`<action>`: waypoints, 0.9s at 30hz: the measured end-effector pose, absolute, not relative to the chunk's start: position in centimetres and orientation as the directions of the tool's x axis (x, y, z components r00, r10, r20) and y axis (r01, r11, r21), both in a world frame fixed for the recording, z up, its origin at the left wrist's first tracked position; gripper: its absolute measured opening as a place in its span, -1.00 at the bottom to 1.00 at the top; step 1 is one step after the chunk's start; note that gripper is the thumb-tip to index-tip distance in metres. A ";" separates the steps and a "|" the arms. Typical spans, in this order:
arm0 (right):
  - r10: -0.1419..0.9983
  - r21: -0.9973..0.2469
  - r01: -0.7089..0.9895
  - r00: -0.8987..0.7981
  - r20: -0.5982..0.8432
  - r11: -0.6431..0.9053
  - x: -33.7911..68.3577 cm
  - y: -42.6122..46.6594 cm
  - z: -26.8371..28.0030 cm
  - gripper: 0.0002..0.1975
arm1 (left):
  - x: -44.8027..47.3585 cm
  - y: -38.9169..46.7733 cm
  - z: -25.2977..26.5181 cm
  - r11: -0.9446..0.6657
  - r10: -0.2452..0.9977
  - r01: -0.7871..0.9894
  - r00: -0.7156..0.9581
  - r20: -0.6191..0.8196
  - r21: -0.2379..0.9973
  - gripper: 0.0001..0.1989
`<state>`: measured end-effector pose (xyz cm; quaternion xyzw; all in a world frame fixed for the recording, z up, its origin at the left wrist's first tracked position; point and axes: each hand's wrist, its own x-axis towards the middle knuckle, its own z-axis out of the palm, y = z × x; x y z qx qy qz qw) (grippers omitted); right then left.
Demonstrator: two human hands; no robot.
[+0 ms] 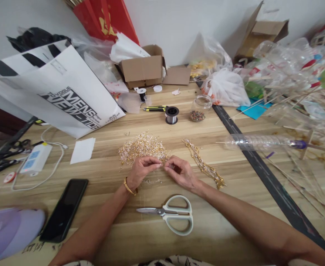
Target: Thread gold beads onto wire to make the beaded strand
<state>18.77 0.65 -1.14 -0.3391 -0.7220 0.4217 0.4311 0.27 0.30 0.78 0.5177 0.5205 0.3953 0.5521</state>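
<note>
My left hand [144, 168] and my right hand [180, 171] meet fingertip to fingertip just in front of a pile of small gold and clear beads [142, 147]. Both are closed in a pinch; what sits between the fingertips is too small to make out. A short beaded strand [152, 181] hangs or lies below the left hand. To the right of my right hand lies a bundle of gold beaded strands [205, 164]. White-handled scissors [176, 214] rest on the table nearer to me, blades pointing left.
Behind the beads stand a wire spool [172, 115], a yellow-black utility knife [155, 108] and a glass jar [199, 109] of beads. At left are a phone [65, 210], a white power strip [36, 159] and a paper bag [79, 92]. Plastic bottles [287, 62] crowd the right.
</note>
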 end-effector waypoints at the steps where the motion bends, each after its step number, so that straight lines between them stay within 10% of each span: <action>1: 0.852 -0.901 0.126 -0.400 0.337 0.415 18.8 0.7 -1.2 -0.87 | 0.3 0.3 0.8 0.150 0.976 0.103 0.144 -0.164 0.983 -0.82; 27: 0.838 -0.908 0.129 -0.454 0.304 0.400 18.8 0.7 -1.3 -0.90 | 0.1 0.1 0.7 0.129 0.978 0.089 0.155 -0.142 0.988 -0.87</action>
